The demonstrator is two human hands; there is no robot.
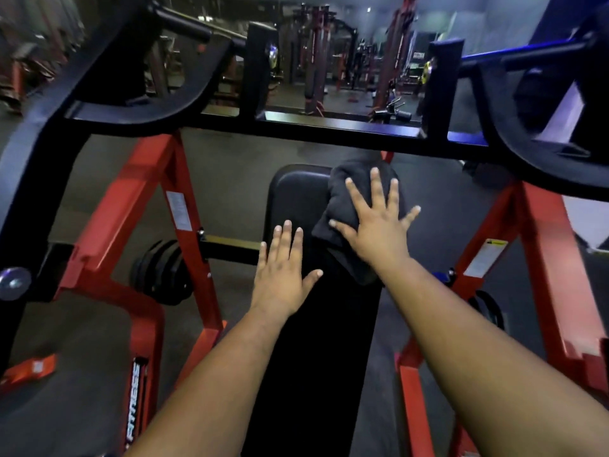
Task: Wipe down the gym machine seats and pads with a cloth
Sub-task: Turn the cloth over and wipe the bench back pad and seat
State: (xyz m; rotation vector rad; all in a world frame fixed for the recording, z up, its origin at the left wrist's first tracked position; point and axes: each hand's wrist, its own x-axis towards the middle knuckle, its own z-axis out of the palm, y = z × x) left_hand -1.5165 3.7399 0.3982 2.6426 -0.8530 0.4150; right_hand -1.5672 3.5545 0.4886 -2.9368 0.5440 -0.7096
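two hands point(280, 282), one cloth point(359, 196), one pad point(296, 192)

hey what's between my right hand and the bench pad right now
A dark cloth lies between them: the right hand presses flat on it, on the black pad, in the head view.

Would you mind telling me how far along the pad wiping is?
No finished area is identifiable. In hand: the right hand presses a dark folded cloth flat on the long black padded bench, left hand resting alongside. The nearer stretch apparently remains.
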